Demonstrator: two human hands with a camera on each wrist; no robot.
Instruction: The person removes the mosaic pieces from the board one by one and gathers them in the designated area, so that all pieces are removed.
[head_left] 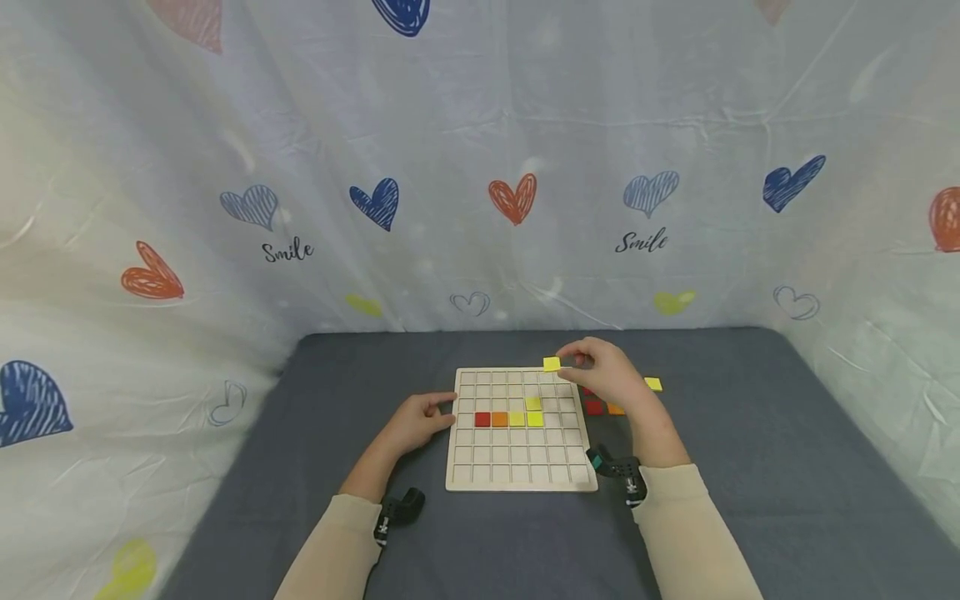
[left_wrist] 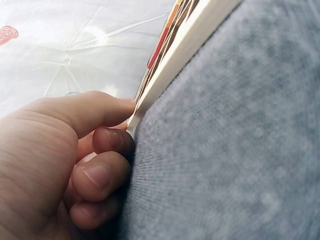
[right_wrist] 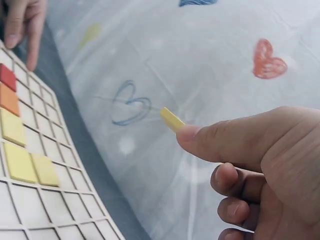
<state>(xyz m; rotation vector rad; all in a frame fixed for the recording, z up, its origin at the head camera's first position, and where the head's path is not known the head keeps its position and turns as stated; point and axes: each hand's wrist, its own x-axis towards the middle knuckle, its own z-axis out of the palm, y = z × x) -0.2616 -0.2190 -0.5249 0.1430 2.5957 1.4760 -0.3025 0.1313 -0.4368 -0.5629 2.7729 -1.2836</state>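
Note:
A pale wooden grid board point(head_left: 480, 475) lies on the table. My left hand point(head_left: 420, 423) is at its left edge, thumb and index finger spread apart and touching the rim; the other fingers bend loosely beside it in the left wrist view. Above the board's far right part, my right hand point(head_left: 603, 375) pinches a yellow square tile point(head_left: 552, 364) between thumb and finger. One row on the board holds a red tile point(head_left: 482, 419), an orange tile point(head_left: 499, 419) and two yellow tiles point(head_left: 517, 419). Another yellow tile point(head_left: 533, 403) sits just behind the row's right end.
Right of the board, partly hidden by my right hand and forearm, lie loose tiles: red point(head_left: 594, 407), orange point(head_left: 616, 409) and yellow point(head_left: 653, 384). A dark grey cloth point(head_left: 360, 367) covers the table. Behind it hangs a white curtain point(head_left: 450, 125) printed with hearts.

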